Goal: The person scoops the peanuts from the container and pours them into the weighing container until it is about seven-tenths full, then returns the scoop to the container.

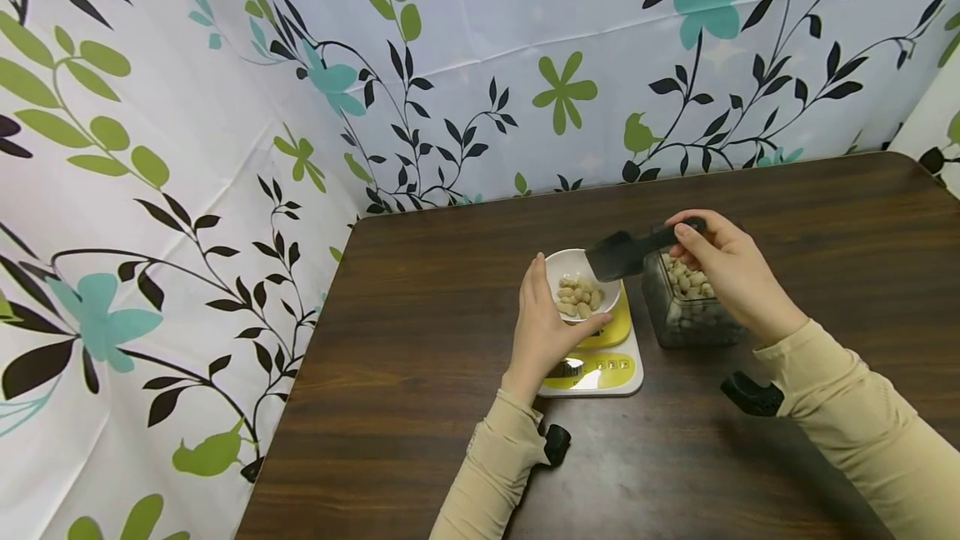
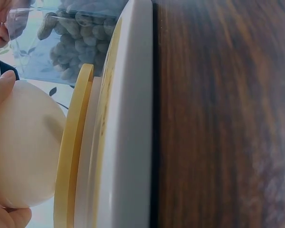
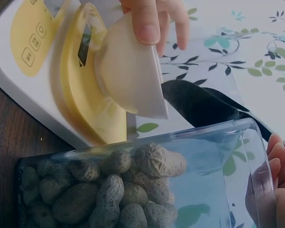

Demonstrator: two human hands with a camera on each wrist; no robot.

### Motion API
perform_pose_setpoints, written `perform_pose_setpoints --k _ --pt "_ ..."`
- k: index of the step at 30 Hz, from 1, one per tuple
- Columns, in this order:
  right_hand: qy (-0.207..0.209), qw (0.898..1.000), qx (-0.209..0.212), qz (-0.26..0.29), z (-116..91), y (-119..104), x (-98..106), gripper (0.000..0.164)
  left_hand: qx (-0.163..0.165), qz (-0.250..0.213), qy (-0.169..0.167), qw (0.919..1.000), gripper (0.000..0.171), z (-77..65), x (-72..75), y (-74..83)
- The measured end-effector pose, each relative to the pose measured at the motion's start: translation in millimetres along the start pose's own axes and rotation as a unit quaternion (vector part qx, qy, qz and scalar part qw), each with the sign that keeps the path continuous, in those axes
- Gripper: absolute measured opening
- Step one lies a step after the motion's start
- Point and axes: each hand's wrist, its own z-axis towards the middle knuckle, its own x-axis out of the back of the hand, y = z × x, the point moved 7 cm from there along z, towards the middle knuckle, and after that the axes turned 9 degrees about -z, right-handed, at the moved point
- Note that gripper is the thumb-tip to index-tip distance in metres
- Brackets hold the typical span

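Note:
My left hand (image 1: 549, 323) holds a white bowl (image 1: 564, 263) with several peanuts (image 1: 577, 298) in it, thumb on the near side and fingers on the far side. Yellow-and-white, a kitchen scale (image 1: 630, 369) lies under the bowl. In my right hand (image 1: 727, 265) is the handle of a black scoop (image 1: 621, 257). Its blade reaches left, and the tip is right at the bowl's rim in the right wrist view. Below the right hand stands a clear container (image 1: 693, 332) of unshelled peanuts (image 3: 107, 202), close beside the scale.
Everything stands on a dark wooden table (image 1: 405, 357). A patterned white cloth (image 1: 480, 40) hangs behind it and along its left side. Black wrist bands (image 1: 752, 394) show at both sleeves.

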Motion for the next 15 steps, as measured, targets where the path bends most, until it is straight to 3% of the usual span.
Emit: perform_pose_setpoints --k 11,15 --pt "-0.002 1.000 -0.019 0.016 0.6 1.8 0.3 0.045 0.004 -0.004 -0.003 1.0000 0.118 0.3 -1.5 -2.8" --pt "0.002 0.996 -0.026 0.085 -0.1 3.7 2.6 0.045 0.002 0.015 -0.004 0.9999 0.120 0.9 0.1 1.6"
